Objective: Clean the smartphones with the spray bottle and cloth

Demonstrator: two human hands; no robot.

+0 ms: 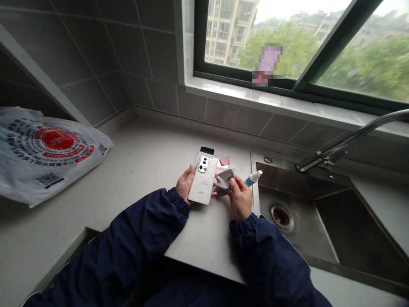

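Observation:
A white phone [203,181] with its camera side up is gripped in my left hand [184,184], whose fingers curl around its far edge. My right hand [240,197] pinches a grey cloth [225,180] close beside the phone's right edge. A small spray bottle [254,178] with a white cap and blue label lies just past my right hand, partly hidden by it. Behind the phone, a second dark-and-light flat item [207,151] shows only its top end. Near it rests a clear case [220,157] with a small pink piece [224,161] on it.
To the right is a steel sink [297,230] with a chrome faucet [335,147]. A white plastic bag [57,149] with red and black print stands on the left of the pale countertop [153,145]. Above the tiled back wall runs a window sill [243,94].

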